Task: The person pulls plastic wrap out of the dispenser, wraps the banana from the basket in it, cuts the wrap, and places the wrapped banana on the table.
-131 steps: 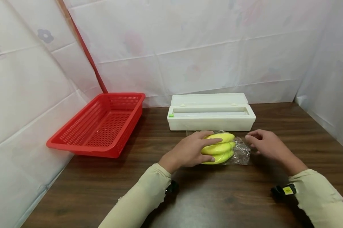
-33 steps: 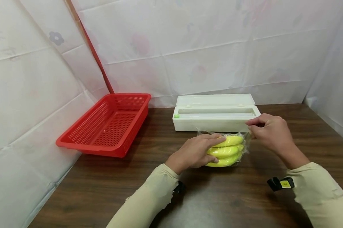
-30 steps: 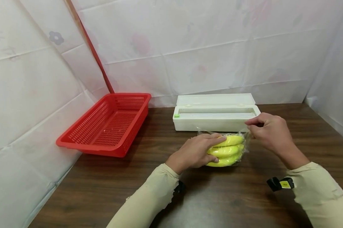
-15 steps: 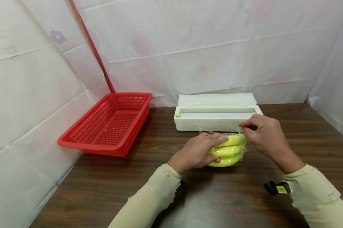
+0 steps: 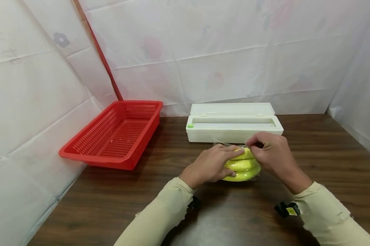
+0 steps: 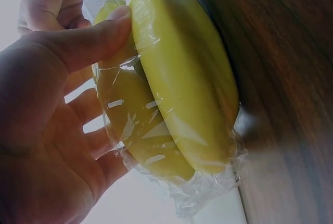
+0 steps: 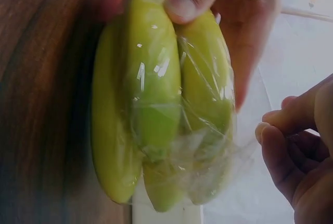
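A bunch of yellow bananas (image 5: pixel 241 166) lies on the table in front of me, covered in clear plastic wrap (image 7: pixel 208 148). My left hand (image 5: pixel 207 164) holds the bunch at its left end, thumb on the near side and fingers across the top, as the left wrist view also shows. At the right end, my right hand (image 5: pixel 272 153) pinches an edge of the wrap between thumb and forefinger, and in the right wrist view a thin stretch of film runs from the bananas to these fingertips. Some loose film stands up behind the left hand.
Behind the bananas stands a long white plastic wrap dispenser (image 5: pixel 231 136), lid raised, with a green slider (image 5: pixel 190 125) at its left. A red perforated basket (image 5: pixel 94 160) is at the left. Cloth-like sheets (image 5: pixel 224 68) wall the dark wooden table (image 5: pixel 234 212).
Over the last second my right hand has moved left and slightly down, drawing the film edge over the bananas. Earlier it was beside loose film at the right. My left hand keeps its hold.
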A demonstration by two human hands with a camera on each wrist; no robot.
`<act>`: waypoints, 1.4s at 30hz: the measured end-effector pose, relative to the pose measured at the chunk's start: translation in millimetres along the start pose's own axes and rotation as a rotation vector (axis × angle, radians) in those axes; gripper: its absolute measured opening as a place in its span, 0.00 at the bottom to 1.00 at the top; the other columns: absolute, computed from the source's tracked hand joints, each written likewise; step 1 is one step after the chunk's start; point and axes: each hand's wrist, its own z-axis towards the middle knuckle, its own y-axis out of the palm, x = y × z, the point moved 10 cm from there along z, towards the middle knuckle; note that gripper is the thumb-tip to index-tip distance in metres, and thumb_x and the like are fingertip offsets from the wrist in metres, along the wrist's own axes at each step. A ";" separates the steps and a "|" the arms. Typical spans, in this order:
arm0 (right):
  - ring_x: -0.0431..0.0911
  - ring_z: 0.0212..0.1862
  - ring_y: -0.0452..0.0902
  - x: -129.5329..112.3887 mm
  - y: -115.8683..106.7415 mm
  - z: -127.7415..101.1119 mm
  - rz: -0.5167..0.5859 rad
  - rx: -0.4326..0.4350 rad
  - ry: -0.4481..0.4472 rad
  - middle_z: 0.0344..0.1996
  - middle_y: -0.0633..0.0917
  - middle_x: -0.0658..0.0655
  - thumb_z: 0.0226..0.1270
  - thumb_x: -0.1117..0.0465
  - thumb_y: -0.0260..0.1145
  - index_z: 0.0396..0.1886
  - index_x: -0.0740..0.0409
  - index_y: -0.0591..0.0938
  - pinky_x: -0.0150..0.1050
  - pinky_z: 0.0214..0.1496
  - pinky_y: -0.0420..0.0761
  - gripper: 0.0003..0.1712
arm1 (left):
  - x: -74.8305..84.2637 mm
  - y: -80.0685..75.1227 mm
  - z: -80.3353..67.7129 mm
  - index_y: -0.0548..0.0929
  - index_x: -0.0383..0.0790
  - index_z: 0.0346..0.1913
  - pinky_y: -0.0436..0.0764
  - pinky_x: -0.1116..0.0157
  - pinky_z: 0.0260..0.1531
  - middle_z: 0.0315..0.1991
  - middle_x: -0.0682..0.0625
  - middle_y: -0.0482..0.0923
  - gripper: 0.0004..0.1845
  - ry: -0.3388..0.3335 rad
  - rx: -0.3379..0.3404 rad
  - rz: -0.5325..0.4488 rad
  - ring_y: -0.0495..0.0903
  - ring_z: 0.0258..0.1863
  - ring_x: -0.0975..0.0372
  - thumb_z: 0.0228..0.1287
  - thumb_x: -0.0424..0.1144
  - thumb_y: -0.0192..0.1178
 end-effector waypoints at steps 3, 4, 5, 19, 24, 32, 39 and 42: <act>0.38 0.25 0.75 -2.3 5.7 -1.5 0.009 -0.009 -0.002 0.23 0.84 0.44 0.51 0.79 0.68 0.25 0.54 0.87 0.24 0.27 0.71 0.14 | -0.6 -0.7 -0.8 0.67 0.58 0.75 0.81 0.55 0.48 0.74 0.61 0.64 0.40 0.002 0.006 -0.005 0.71 0.64 0.56 0.61 0.53 0.71; 0.38 0.25 0.75 -2.8 7.0 -1.8 0.008 -0.008 0.000 0.23 0.84 0.44 0.51 0.79 0.68 0.25 0.54 0.87 0.24 0.27 0.71 0.14 | -1.0 -1.1 -0.5 0.67 0.58 0.75 0.81 0.55 0.48 0.74 0.60 0.64 0.41 0.003 0.011 -0.011 0.71 0.64 0.56 0.60 0.53 0.71; 0.38 0.25 0.75 -3.1 8.1 -2.1 0.007 -0.008 0.006 0.23 0.84 0.44 0.51 0.78 0.69 0.25 0.54 0.87 0.24 0.27 0.71 0.14 | -1.4 -1.5 0.1 0.67 0.59 0.75 0.81 0.55 0.48 0.73 0.61 0.64 0.41 0.004 0.016 -0.017 0.71 0.64 0.56 0.60 0.53 0.72; 0.37 0.23 0.75 -10.7 19.8 -6.1 0.006 -0.048 0.014 0.21 0.84 0.43 0.47 0.79 0.67 0.23 0.53 0.86 0.25 0.25 0.71 0.16 | -11.4 3.2 0.4 0.64 0.65 0.76 0.78 0.52 0.52 0.70 0.64 0.69 0.45 -0.081 0.028 -0.103 0.70 0.66 0.60 0.56 0.53 0.75; 0.37 0.23 0.74 -18.7 23.2 -4.6 -0.021 -0.059 -0.020 0.21 0.83 0.43 0.46 0.79 0.66 0.22 0.54 0.85 0.28 0.24 0.72 0.15 | -14.6 -2.2 -1.8 0.65 0.57 0.75 0.79 0.55 0.49 0.58 0.57 0.79 0.46 -0.102 0.077 -0.141 0.74 0.60 0.59 0.53 0.52 0.77; 0.37 0.22 0.73 -31.6 27.4 -9.3 -0.106 -0.032 -0.078 0.19 0.81 0.45 0.45 0.78 0.64 0.19 0.55 0.83 0.37 0.24 0.75 0.13 | -10.5 -2.8 -4.8 0.62 0.60 0.77 0.77 0.54 0.55 0.60 0.58 0.79 0.49 -0.054 0.082 -0.137 0.73 0.62 0.58 0.54 0.50 0.77; 0.40 0.23 0.75 -41.0 31.0 -13.7 -0.159 -0.046 -0.090 0.20 0.82 0.51 0.46 0.79 0.66 0.20 0.59 0.83 0.39 0.24 0.77 0.11 | -6.7 -6.1 -3.5 0.75 0.57 0.64 0.76 0.61 0.55 0.54 0.60 0.81 0.33 0.009 0.126 -0.138 0.76 0.58 0.60 0.55 0.51 0.76; 0.40 0.21 0.73 -46.4 31.6 -15.4 -0.195 -0.051 -0.122 0.19 0.81 0.51 0.45 0.79 0.65 0.19 0.59 0.82 0.39 0.22 0.76 0.11 | -5.1 -7.0 -2.9 0.77 0.56 0.61 0.76 0.62 0.54 0.52 0.61 0.81 0.31 0.022 0.142 -0.145 0.76 0.56 0.61 0.54 0.51 0.76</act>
